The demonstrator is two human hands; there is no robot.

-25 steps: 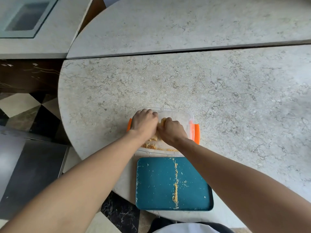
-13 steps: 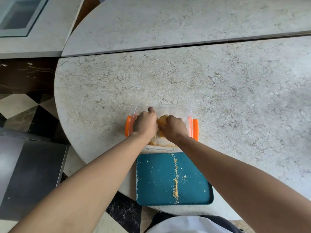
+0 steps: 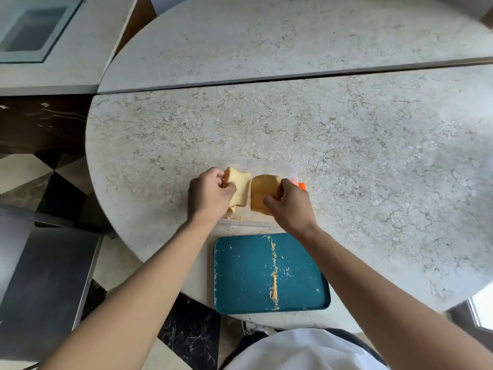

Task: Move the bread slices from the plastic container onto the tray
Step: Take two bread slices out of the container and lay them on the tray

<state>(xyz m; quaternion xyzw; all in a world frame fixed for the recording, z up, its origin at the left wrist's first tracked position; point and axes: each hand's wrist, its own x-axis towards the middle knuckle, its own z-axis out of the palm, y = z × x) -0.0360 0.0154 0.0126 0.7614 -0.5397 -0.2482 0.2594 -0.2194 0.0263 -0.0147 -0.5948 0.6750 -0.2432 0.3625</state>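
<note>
A clear plastic container point(image 3: 282, 168) with orange clips sits on the marble counter, just beyond a teal tray point(image 3: 240, 276) that carries a line of crumbs. My left hand point(image 3: 209, 194) grips a pale bread slice point(image 3: 241, 189) above the container's left half. My right hand point(image 3: 289, 202) grips a browner bread slice point(image 3: 262, 190) above its right half. Both slices are lifted and tilted, side by side. Crumbs and a bread fragment point(image 3: 233, 209) lie in the container under my left hand.
The round marble counter point(image 3: 346, 156) spreads far to the right and behind the container. Its curved edge drops off at the left to a chequered floor point(image 3: 24, 169). A raised counter section point(image 3: 266, 36) lies behind a seam.
Both hands were close together, low inside the container. Now they have lifted and moved apart, each holding a separate bread slice above the container.
</note>
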